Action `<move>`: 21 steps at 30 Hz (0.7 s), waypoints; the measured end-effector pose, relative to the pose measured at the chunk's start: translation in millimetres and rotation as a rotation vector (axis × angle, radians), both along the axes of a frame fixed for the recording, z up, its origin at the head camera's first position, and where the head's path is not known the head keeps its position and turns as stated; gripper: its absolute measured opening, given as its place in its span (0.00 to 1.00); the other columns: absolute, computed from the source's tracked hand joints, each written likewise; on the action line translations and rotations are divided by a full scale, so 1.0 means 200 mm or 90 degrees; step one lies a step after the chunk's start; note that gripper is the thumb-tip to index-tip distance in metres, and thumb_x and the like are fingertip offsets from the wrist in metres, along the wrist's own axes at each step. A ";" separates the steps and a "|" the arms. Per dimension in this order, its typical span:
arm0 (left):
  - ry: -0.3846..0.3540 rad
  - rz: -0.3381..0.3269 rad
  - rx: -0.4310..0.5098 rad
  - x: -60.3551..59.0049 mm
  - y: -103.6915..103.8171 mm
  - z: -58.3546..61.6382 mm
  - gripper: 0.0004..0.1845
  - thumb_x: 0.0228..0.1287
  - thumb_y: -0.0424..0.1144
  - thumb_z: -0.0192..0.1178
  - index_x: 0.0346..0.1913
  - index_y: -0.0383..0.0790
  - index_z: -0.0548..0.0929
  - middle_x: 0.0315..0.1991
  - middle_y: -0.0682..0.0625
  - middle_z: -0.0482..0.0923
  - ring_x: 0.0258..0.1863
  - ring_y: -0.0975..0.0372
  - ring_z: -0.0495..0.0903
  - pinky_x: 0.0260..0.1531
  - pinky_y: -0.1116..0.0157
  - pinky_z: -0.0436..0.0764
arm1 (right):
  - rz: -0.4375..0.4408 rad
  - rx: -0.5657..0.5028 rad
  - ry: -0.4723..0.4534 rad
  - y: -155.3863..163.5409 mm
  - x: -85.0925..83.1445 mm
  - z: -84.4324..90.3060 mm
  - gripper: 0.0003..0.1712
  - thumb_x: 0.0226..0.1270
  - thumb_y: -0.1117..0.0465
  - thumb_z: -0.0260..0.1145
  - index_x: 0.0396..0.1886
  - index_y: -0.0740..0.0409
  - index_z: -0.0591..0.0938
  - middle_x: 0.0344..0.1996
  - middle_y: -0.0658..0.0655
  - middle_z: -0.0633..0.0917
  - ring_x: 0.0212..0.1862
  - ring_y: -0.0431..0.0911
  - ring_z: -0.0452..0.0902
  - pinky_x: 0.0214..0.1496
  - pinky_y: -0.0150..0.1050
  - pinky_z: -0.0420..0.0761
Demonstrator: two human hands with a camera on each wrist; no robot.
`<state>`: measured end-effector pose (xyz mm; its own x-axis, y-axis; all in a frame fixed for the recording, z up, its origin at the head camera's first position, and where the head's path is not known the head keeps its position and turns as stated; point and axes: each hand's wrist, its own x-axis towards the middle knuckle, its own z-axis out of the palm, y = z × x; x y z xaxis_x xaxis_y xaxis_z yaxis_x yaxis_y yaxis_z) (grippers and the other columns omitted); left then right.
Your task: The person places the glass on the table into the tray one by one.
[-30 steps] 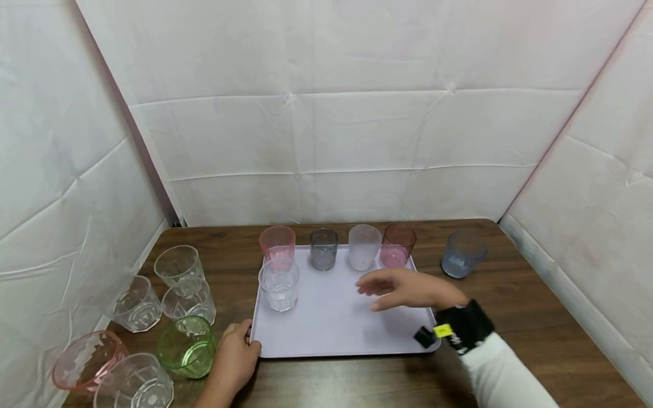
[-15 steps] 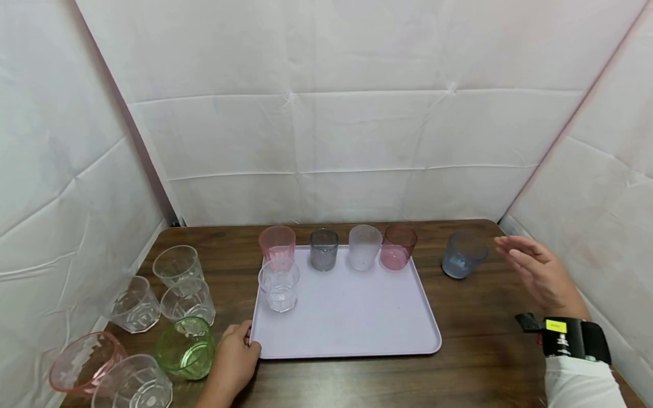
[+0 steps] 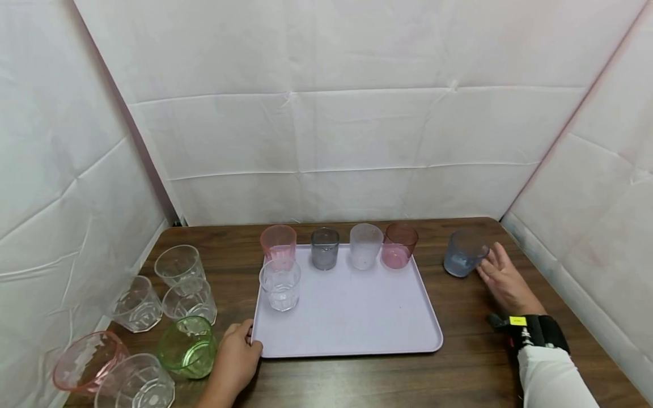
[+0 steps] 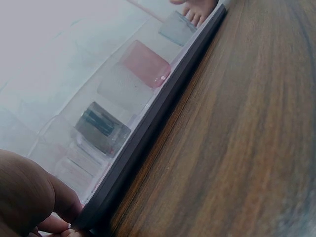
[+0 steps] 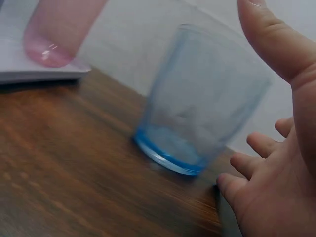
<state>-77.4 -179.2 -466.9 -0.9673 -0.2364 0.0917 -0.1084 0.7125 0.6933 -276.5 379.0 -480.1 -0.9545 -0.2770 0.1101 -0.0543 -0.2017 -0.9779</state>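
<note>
Sheeting (image 3: 377, 130), white and creased, rises beyond the fingers and to either side of them. Beneath, we see a brown wood-grain table (image 3: 316, 382), and on it a flat, rectangular, pale lilac tray (image 3: 352, 317), its near left corner clamped by the thumb and fingers of the left hand (image 3: 237, 352). The right hand (image 3: 507, 286), its fingers apart and curled round nothing, is the nearer to a translucent blue, tapered, glass-like tumbler (image 3: 463, 255). That tumbler stands on the table just left of those fingers, long axis upright; whether a fingertip touches it, we cannot tell.
</note>
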 end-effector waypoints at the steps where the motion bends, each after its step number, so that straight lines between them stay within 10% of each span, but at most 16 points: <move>1: 0.000 0.000 0.000 0.00 0.00 0.00 0.21 0.53 0.26 0.58 0.53 0.23 0.82 0.35 0.44 0.76 0.35 0.57 0.75 0.34 0.60 0.76 | 0.008 0.024 -0.002 -0.02 -0.02 0.00 0.52 0.82 0.63 0.48 0.76 0.42 0.16 0.79 0.57 0.22 0.79 0.47 0.15 0.79 0.35 0.36; 10: 0.002 0.000 0.001 0.00 0.00 -0.01 0.20 0.54 0.27 0.58 0.52 0.25 0.82 0.34 0.45 0.75 0.33 0.58 0.74 0.33 0.61 0.75 | -0.080 0.258 0.029 -0.15 -0.09 0.01 0.55 0.76 0.59 0.62 0.82 0.48 0.31 0.79 0.71 0.44 0.77 0.62 0.44 0.56 0.19 0.66; 21: 0.009 0.005 -0.001 0.00 0.00 -0.02 0.20 0.54 0.26 0.58 0.52 0.25 0.83 0.34 0.45 0.75 0.34 0.58 0.74 0.34 0.61 0.76 | -0.103 0.307 0.046 -0.19 -0.09 0.02 0.53 0.72 0.61 0.67 0.80 0.62 0.39 0.70 0.69 0.59 0.56 0.29 0.68 0.52 0.20 0.71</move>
<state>-77.4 -180.2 -469.9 -0.9642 -0.2430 0.1058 -0.1037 0.7133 0.6931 -294.4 340.1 -475.8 -0.9841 -0.1618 0.0729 -0.1178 0.2883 -0.9503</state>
